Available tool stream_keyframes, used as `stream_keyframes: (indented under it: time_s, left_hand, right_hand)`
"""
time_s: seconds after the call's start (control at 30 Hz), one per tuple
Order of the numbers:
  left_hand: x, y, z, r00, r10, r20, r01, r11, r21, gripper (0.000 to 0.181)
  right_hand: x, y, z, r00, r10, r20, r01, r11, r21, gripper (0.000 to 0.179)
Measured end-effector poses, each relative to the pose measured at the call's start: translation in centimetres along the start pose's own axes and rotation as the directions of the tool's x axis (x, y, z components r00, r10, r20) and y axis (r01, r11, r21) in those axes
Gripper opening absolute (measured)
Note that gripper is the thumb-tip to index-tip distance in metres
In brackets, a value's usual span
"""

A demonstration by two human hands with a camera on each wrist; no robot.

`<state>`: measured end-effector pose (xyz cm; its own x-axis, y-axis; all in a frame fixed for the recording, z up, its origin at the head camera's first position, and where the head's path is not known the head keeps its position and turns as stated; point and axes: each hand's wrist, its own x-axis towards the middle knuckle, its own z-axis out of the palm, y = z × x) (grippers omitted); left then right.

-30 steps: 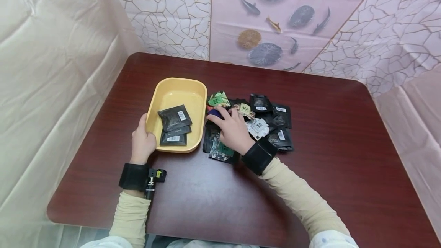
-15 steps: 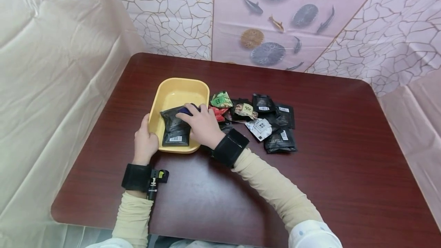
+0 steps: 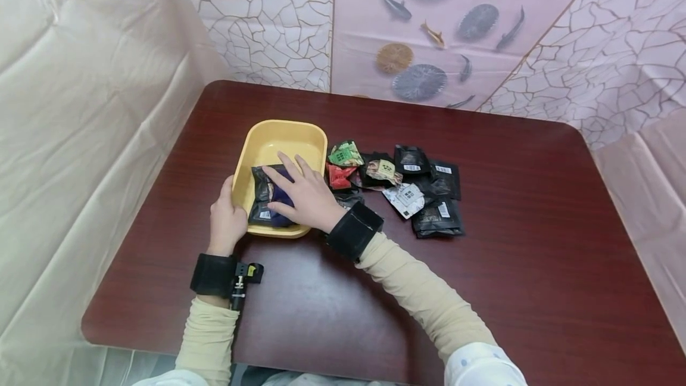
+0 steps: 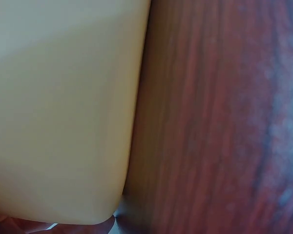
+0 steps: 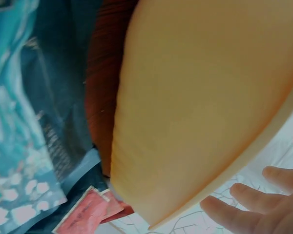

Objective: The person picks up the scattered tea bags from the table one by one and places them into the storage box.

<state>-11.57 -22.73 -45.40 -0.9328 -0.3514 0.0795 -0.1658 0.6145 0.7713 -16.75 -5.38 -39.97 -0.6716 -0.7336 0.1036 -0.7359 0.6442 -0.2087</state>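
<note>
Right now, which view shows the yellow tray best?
Head view: the yellow tray shows rim and inside, partly covered by the right hand. Both wrist views show only cropped stretches of its outside.

Purple packet (image 3: pixel 283 194) partly covered by right hand (image 3: pixel 311 198). Left hand's (image 3: pixel 227 223) fingers mostly hidden by yellow tray (image 3: pixel 292 124), which left wrist view crops. Barcode labels (image 3: pixel 412 167) too small to read.

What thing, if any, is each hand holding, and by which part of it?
The left hand holds the yellow tray by its left side, toward the near end. The right hand, spread over a dark purple packet, grips nothing.
</note>
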Motion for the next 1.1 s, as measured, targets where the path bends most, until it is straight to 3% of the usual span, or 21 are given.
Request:
stream_keyframes:
  time_s: [0.13, 0.37, 0.63, 0.8, 0.9, 1.1]
  left_hand:
    - [-0.1, 0.1, 0.2, 1.0, 0.005, 0.0, -0.005, 1.0, -0.007, 0.06]
    - [-0.2, 0.1, 0.3, 1.0, 0.003, -0.001, -0.003, 1.0, -0.004, 0.061]
    - [-0.3, 0.0, -0.2, 1.0, -0.009, 0.001, 0.009, 1.0, -0.002, 0.059]
    - [-0.4, 0.2, -0.4, 1.0, -0.018, 0.0, 0.018, 1.0, -0.003, 0.06]
    - [-0.5, 0.5, -0.4, 1.0, -0.024, 0.008, 0.024, 1.0, 0.0, 0.061]
    - [-0.5, 0.8, 0.0, 0.999, -0.039, 0.023, 0.039, 0.999, -0.007, 0.062]
  right_hand:
    - [-0.9, 0.8, -0.2, 0.999, 0.038, 0.008, -0.037, 0.999, -0.009, 0.063]
    - [-2.8, 3.7, -0.5, 0.994, 0.095, -0.047, -0.095, 0.995, -0.012, 0.055]
    - [-6.2, 7.1, -0.9, 0.98, 0.192, -0.046, -0.191, 0.981, 0.033, 0.054]
    - [-8.7, 9.4, -0.5, 0.967, 0.248, -0.056, -0.249, 0.968, -0.005, 0.055]
    - [-10.3, 10.9, -0.3, 0.94, 0.331, -0.08, -0.335, 0.941, -0.049, 0.053]
    - [-12.7, 13.5, -0.3, 0.836, 0.549, -0.008, -0.546, 0.829, -0.12, 0.063]
